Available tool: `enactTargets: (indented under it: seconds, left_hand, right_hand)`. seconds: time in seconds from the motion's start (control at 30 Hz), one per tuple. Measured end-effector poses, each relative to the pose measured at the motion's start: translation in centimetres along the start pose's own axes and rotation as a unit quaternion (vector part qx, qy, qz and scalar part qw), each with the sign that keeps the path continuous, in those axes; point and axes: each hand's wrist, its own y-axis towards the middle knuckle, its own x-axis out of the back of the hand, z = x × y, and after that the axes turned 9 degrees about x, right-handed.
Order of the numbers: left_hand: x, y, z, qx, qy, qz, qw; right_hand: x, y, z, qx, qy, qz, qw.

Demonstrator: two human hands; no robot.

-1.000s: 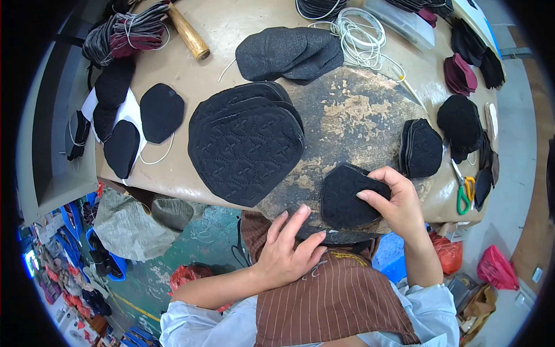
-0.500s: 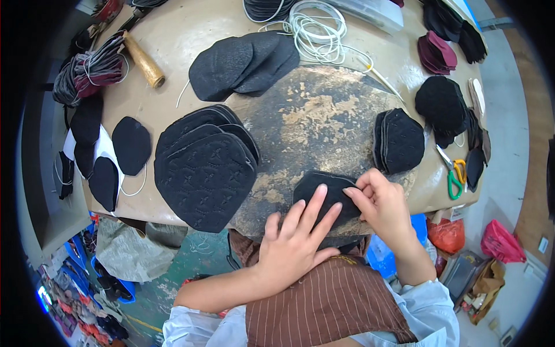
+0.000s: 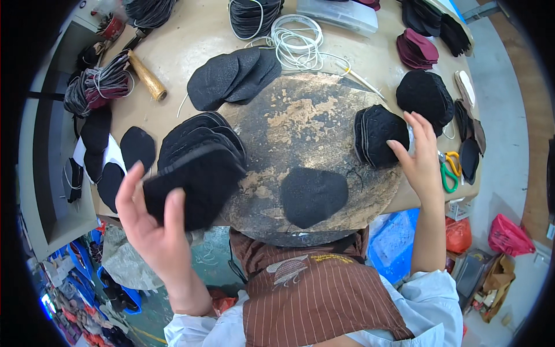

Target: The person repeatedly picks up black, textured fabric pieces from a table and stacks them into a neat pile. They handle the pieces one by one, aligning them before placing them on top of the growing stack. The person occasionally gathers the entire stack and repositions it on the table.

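At the left of a worn round board (image 3: pixel 289 139), my left hand (image 3: pixel 159 237) pinches a black fabric piece (image 3: pixel 199 185) between thumb and fingers. That piece is tilted up over the stack of larger black pieces (image 3: pixel 196 136) and is a little blurred. My right hand (image 3: pixel 422 159) is beside the smaller stack of black pieces (image 3: pixel 381 136) on the board's right, fingers apart and thumb at the stack's edge. Between the hands, near the board's front edge, one rounded black piece (image 3: pixel 315 198) lies flat with no hand on it.
Green-and-orange-handled scissors (image 3: pixel 449 173) lie right of the board. Behind it are overlapping black pieces (image 3: pixel 231 78), coiled white cord (image 3: pixel 295 46) and a clear plastic box (image 3: pixel 341 17). A wooden handle (image 3: pixel 147 75) and a tied bundle (image 3: pixel 98 81) are at the back left.
Both hands have left the piece at the board's front. My left hand moved left and took hold of a black piece; my right moved up and right to the smaller stack. The view shifted slightly.
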Motion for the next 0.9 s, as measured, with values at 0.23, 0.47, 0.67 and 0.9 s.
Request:
enactTargets:
  seconds: [0.23,0.47,0.67,0.9]
  left_hand:
    - [-0.3,-5.8,1.2,-0.259,0.285,0.115,0.916]
    - [-3.2,-11.5,5.9,-0.232,0.285,0.297,0.882]
    - [-2.7,-11.3,6.5,-0.231,0.294,0.318,0.871]
    - [-2.5,-11.4,7.4,-0.214,0.245,0.305,0.895]
  right_hand:
    - [0.2,0.1,0.9,0.009,-0.102,-0.007,0.995]
    - [4.1,-1.1,6.9,-0.126,0.437,0.079,0.887]
    - [-3.3,-1.6,7.5,-0.129,0.465,0.193,0.854]
    - [-4.2,-1.5,7.8,-0.134,0.443,0.225,0.857]
